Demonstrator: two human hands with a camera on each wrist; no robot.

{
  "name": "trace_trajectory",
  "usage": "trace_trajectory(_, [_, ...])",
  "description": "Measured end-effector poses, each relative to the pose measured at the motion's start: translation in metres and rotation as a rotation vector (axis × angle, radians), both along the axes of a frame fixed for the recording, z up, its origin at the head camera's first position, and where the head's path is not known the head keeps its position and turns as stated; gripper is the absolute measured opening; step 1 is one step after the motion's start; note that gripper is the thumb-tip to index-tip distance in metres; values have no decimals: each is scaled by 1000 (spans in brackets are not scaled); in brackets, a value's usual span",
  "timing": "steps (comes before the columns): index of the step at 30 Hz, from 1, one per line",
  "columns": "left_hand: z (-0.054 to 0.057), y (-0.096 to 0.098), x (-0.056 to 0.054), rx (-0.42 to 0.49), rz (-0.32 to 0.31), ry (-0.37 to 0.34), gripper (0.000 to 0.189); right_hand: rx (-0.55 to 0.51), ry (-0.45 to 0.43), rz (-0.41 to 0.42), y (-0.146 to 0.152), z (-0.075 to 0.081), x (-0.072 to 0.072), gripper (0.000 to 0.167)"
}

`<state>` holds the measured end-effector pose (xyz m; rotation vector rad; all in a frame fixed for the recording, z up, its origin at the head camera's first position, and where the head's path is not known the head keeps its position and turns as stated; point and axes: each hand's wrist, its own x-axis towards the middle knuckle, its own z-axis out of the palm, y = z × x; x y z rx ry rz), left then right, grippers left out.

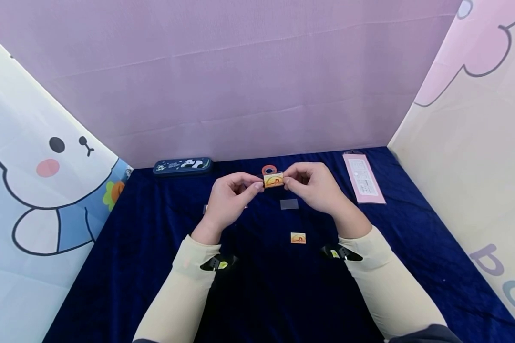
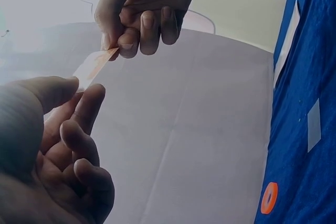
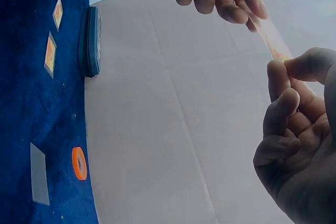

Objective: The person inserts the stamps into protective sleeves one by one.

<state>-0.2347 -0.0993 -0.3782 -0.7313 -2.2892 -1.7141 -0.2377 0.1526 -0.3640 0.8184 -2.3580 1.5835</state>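
Between my two hands is a small yellow and orange picture card (image 1: 273, 180), raised above the cloth. My left hand (image 1: 228, 201) pinches its left end between thumb and index finger. At the opposite end, my right hand (image 1: 316, 188) pinches it with thumb and fingertip. The right wrist view shows the card (image 3: 275, 45) stretched edge-on between both pinches, with a pale, shiny surface. A similar card (image 1: 298, 238) lies on the cloth nearer to me. Below the raised card, slightly right, lies a clear rectangular film piece (image 1: 289, 204).
An orange-red tape roll (image 3: 75, 164) lies behind the hands. Two more cards, one nearer (image 3: 50, 55) and one farther (image 3: 58, 13), lie at left, mostly hidden by my left hand in the head view. A panda pencil case (image 1: 182, 166) and pink package (image 1: 364, 178) flank the dark blue cloth (image 1: 257, 295).
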Motion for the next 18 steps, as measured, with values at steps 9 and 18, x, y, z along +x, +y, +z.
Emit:
trace_trajectory(9, [1,1,1,6,-5,2,11,-4,6,-3,0,-1,0,5])
trace_trajectory(18, [-1,1,-1,3,-9,19,10,-1,4,15,1,0,0,6])
